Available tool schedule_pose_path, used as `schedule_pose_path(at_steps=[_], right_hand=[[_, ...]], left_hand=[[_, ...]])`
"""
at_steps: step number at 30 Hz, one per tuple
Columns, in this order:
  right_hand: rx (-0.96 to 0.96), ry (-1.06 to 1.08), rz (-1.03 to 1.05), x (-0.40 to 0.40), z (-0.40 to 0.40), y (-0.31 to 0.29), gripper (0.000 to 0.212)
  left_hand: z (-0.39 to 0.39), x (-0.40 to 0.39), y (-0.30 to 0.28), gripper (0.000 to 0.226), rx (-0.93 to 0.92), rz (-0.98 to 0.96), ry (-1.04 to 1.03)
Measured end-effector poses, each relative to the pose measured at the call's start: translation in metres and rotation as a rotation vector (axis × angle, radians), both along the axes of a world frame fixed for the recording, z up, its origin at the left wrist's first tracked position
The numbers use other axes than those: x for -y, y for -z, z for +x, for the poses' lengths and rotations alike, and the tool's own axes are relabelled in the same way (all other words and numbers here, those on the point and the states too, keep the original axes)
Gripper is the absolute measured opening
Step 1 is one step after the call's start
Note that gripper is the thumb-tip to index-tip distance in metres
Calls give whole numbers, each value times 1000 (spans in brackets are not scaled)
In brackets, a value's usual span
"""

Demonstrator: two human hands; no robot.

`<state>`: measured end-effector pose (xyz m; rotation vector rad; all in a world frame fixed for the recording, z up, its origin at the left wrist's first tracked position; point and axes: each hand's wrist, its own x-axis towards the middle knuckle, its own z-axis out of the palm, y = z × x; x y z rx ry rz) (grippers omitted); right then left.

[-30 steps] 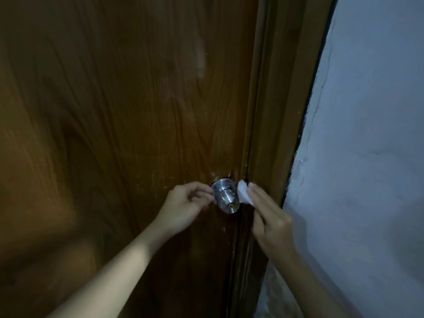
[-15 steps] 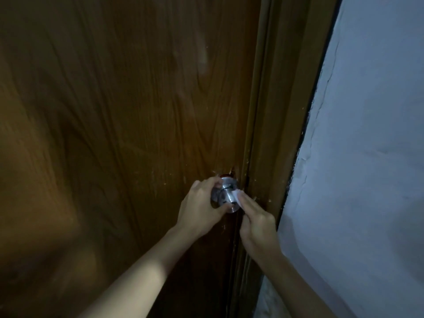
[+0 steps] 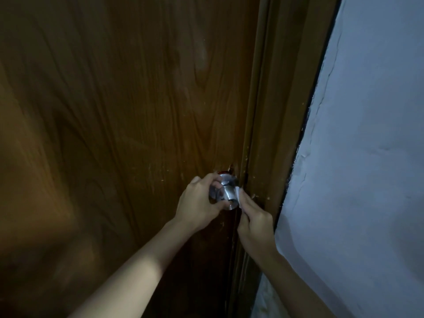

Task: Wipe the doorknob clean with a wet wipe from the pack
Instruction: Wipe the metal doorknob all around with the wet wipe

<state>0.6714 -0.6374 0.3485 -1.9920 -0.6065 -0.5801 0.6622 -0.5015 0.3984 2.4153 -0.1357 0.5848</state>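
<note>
A round silver doorknob (image 3: 227, 193) sticks out of the brown wooden door (image 3: 128, 125) near its right edge. My left hand (image 3: 199, 201) wraps the knob from the left, with the thumb under it and fingers over its neck. My right hand (image 3: 253, 220) presses a small white wet wipe (image 3: 238, 195) against the knob's right side; only a narrow strip of the wipe shows above my fingers. The pack of wipes is not in view.
The brown door frame (image 3: 275, 125) runs just right of the knob, with chipped spots near the latch. A pale blue-white cracked wall (image 3: 367, 168) fills the right side. The light is dim.
My left hand moved from beside the knob to grip around it. My right hand brought the wipe in from the right until it touched the knob's side.
</note>
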Motion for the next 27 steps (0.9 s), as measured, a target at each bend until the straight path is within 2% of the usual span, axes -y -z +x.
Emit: schedule_pose_path(at_steps=[3,7,11,14,15,19,20,22,24,26,27], right_hand=[[28,-39,-6,-7,5,-3,48],[-98,127,134,-17,-9,13,43],[64,125,87,-22,-5,6,42],[-112,113,99,-18,0,3,45],[-114,139,99,-18,-4,4,47],[68,186,5,-21,-13,19,49],[25,162,22,-20,-11,18,49],[-263,93,178,-18,-11,5,45],[-563,-106,470,-17,-11,-5,40],[-699,-156,654,-15,-14,-9,44],[-687,-117,651,-15,-13,-10,43]], left_hand=[[1,0,1,55,-8,20,3],[-1,0,2,56,-8,26,1],[-1,0,1,56,11,75,30],[-1,0,1,56,5,73,32],[-1,-1,2,57,3,71,36],[0,-1,2,55,24,50,46],[0,-1,3,55,23,47,50],[2,-3,4,56,15,47,59],[3,-4,3,58,5,57,62],[4,-5,4,59,6,64,64],[5,-6,5,60,8,65,67]])
